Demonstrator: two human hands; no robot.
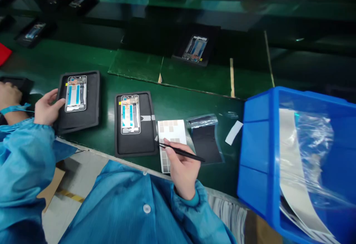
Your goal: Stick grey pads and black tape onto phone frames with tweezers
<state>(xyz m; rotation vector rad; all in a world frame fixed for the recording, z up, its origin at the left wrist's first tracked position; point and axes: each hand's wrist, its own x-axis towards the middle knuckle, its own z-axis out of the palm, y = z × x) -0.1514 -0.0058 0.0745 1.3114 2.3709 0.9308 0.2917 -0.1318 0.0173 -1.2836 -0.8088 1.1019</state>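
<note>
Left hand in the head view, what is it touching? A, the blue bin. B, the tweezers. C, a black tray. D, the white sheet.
C. The left hand lies on the edge of the black tray, which holds a phone frame.
</note>
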